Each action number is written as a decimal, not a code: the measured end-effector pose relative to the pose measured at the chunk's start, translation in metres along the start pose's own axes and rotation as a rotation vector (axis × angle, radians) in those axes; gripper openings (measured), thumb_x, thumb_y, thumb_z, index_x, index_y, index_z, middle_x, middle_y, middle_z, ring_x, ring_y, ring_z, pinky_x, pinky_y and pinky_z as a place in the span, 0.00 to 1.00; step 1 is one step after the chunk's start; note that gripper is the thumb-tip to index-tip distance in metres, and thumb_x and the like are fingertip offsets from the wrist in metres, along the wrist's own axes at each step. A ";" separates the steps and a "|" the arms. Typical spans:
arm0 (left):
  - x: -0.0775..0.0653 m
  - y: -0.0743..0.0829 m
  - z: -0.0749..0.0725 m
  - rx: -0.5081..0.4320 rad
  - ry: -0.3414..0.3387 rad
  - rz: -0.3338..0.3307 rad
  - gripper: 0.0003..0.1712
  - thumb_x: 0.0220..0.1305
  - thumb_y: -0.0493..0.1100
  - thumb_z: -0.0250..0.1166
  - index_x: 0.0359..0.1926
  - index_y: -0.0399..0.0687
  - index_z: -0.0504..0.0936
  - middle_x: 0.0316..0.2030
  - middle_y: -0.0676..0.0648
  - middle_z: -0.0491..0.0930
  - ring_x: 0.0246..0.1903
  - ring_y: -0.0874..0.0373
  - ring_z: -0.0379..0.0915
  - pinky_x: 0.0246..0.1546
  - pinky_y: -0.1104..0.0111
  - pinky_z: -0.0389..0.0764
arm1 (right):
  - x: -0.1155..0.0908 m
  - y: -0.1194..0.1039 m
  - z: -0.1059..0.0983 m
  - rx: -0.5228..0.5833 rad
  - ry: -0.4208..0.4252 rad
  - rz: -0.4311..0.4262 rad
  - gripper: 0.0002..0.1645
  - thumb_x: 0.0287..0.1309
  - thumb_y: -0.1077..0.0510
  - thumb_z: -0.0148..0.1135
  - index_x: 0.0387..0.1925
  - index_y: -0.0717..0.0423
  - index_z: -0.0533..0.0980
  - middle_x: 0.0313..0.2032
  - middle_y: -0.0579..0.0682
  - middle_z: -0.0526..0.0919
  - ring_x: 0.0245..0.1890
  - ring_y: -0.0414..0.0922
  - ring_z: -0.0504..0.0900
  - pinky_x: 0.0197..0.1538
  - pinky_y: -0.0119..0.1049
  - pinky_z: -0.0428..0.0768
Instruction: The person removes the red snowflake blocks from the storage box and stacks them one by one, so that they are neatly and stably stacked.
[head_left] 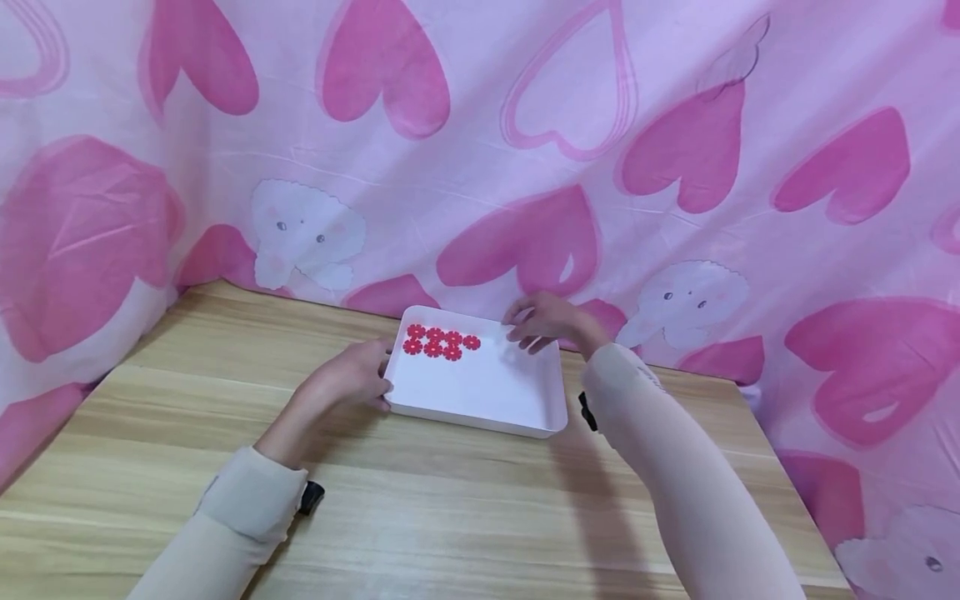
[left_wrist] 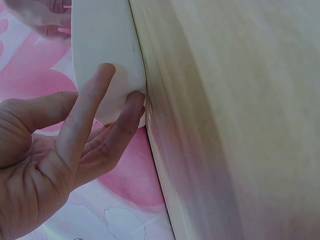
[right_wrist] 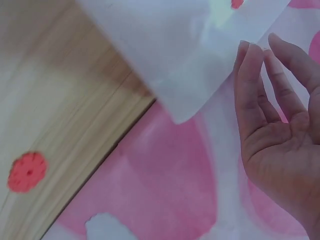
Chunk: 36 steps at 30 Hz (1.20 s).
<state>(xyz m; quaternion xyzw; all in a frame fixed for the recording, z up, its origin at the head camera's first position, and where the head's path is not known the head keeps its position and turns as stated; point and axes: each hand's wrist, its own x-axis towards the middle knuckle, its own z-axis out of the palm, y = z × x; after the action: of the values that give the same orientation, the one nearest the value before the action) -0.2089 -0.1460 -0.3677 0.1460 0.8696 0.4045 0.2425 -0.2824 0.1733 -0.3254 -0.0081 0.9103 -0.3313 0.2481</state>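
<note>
Several red snowflake-shaped discs lie in two rows at the back left of a shallow white tray. At the tray's left side, my left hand holds its wall. In the left wrist view, the fingers of that hand rest against the outer wall, with the thumb tip at the rim. My right hand hovers over the tray's back right part, fingers loosely bent. In the right wrist view, thumb and fingertips stand apart with nothing visible between them. Another red disc lies on the wood right of the tray.
The tray stands near the back edge of a wood-grain table. Behind and along the sides hangs a pink curtain with hearts and white animal figures. The right sleeve covers part of the table's right side in the head view.
</note>
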 end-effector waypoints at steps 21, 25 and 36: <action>0.002 0.000 0.000 0.005 0.008 -0.028 0.35 0.73 0.26 0.62 0.77 0.27 0.62 0.56 0.30 0.80 0.39 0.51 0.84 0.40 0.64 0.94 | 0.034 -0.020 0.050 -0.261 -0.095 0.056 0.18 0.67 0.61 0.72 0.57 0.49 0.84 0.51 0.54 0.81 0.41 0.48 0.85 0.48 0.36 0.94; 0.003 0.000 -0.001 0.014 0.014 -0.020 0.34 0.72 0.25 0.61 0.76 0.26 0.63 0.55 0.29 0.80 0.38 0.50 0.84 0.39 0.64 0.94 | 0.036 -0.020 0.053 -0.303 -0.081 0.012 0.11 0.65 0.62 0.75 0.48 0.52 0.84 0.51 0.55 0.84 0.43 0.48 0.85 0.49 0.36 0.94; 0.003 0.002 -0.001 0.002 0.001 -0.038 0.37 0.73 0.26 0.62 0.78 0.27 0.60 0.59 0.27 0.79 0.38 0.51 0.86 0.39 0.64 0.94 | 0.033 -0.012 0.049 -0.280 -0.039 -0.042 0.08 0.63 0.68 0.74 0.40 0.57 0.84 0.48 0.57 0.87 0.44 0.49 0.89 0.50 0.38 0.94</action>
<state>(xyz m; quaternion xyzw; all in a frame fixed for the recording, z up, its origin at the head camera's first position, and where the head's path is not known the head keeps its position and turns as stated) -0.2115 -0.1442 -0.3668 0.1296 0.8727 0.3992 0.2497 -0.2909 0.1290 -0.3653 -0.0680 0.9423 -0.2058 0.2551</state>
